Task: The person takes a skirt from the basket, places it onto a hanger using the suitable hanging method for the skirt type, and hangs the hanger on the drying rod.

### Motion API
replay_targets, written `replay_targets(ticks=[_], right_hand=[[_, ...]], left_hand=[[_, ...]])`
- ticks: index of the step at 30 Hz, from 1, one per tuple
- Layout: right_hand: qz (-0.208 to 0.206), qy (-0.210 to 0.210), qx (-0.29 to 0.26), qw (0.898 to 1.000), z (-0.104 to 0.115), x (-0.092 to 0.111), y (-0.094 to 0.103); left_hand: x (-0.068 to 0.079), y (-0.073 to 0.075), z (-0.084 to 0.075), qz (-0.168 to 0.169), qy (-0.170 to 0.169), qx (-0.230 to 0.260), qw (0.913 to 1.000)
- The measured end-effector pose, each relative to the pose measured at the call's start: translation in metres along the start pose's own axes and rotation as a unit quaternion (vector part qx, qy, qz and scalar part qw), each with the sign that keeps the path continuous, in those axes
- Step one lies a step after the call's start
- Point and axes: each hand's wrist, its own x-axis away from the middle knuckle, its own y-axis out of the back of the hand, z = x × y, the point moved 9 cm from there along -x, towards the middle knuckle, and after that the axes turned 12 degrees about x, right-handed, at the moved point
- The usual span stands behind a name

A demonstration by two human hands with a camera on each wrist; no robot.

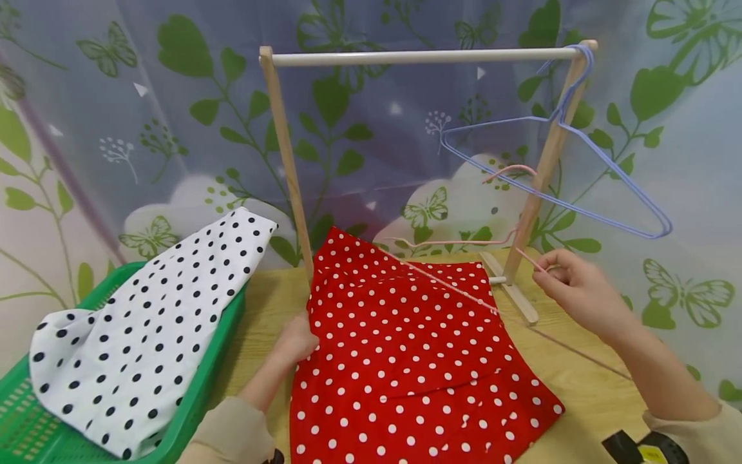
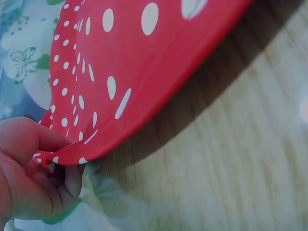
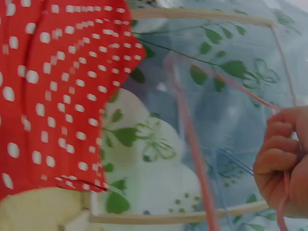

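Note:
A red cloth (image 1: pixel 394 361) with white dots hangs down in front of the rack, its lower part towards me. At its left edge my left hand (image 1: pixel 297 338) grips a fold. The left wrist view shows that hand's thumb and fingers (image 2: pixel 72 185) pinching the red cloth's edge above the wooden surface. Off to the right, my right hand (image 1: pixel 580 296) holds a thin pink hanger (image 3: pixel 193 144) with curled fingers. One long bar of the hanger crosses in front of the red cloth in the head view.
A wooden rack with a white rail (image 1: pixel 417 58) stands at the back; a blue hanger (image 1: pixel 614 161) hangs at its right end. On the left is a green basket (image 1: pixel 226 328) with a black-dotted white cloth (image 1: pixel 145 335) lying over it. A patterned curtain (image 1: pixel 371 142) backs the table.

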Motion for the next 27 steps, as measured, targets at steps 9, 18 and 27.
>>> replay_targets(ticks=[9,18,27], right_hand=[[0.093,0.01,-0.228,0.969,0.005,-0.001,-0.043],[0.052,-0.023,-0.174,0.983,-0.008,-0.005,-0.046],[-0.042,-0.122,-0.042,0.991,-0.063,-0.012,-0.021]], left_hand=[[0.001,0.004,-0.015,-0.012,-0.031,-0.076,0.9965],[0.009,-0.004,-0.039,-0.063,-0.102,-0.365,0.9231],[0.017,-0.013,-0.06,-0.077,-0.145,-0.424,0.8906]])
